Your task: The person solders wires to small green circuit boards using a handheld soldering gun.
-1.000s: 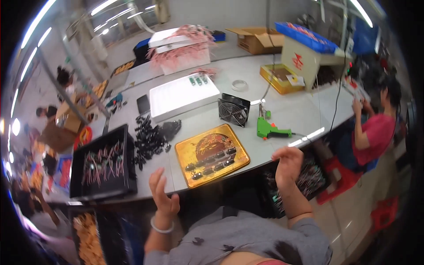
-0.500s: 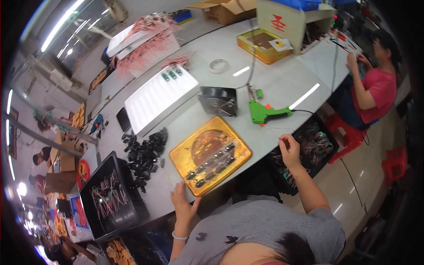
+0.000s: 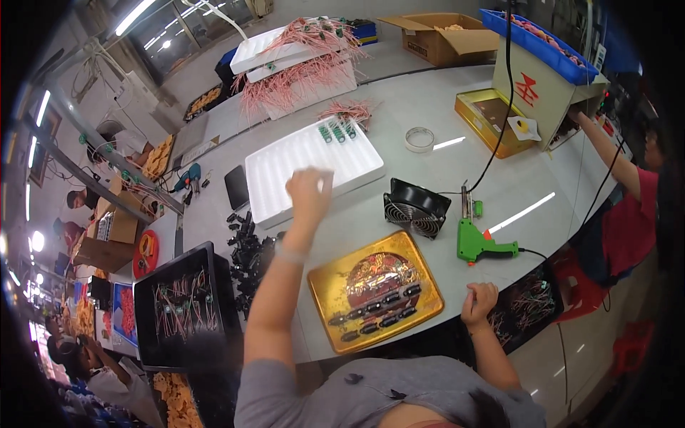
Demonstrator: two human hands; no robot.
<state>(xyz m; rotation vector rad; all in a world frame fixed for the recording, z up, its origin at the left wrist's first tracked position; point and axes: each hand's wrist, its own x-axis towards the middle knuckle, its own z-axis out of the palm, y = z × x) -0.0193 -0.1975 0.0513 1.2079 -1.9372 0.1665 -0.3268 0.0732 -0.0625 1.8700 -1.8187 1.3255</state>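
Observation:
My left hand [image 3: 310, 196] is over the white slotted foam tray [image 3: 267, 203], its fingers curled together; whatever they may hold is hidden. Several small green parts [image 3: 337, 131] sit at the tray's far end. Close to the table's front edge, my right hand [image 3: 479, 303] is curled closed, and I cannot make out anything in it. The green hot glue gun [image 3: 485, 244] lies just beyond that hand. Between my arms is a gold tin lid [image 3: 335, 285] with several small black cylindrical parts [image 3: 374, 307] lined up in rows. A heap of black plastic pieces [image 3: 246, 260] lies partly behind my left forearm.
A black fan [image 3: 416, 207] stands behind the gold lid. At left is a black bin [image 3: 232, 314] of wired parts; another bin [image 3: 531, 307] is below the table edge at right. A tape roll [image 3: 419, 140] and phone [image 3: 236, 187] lie farther back. A co-worker [image 3: 628, 207] sits at right.
My left hand has moved up from beside the gold lid to over the foam tray. My right hand has drawn in and curled. The co-worker's arm now reaches into the beige box.

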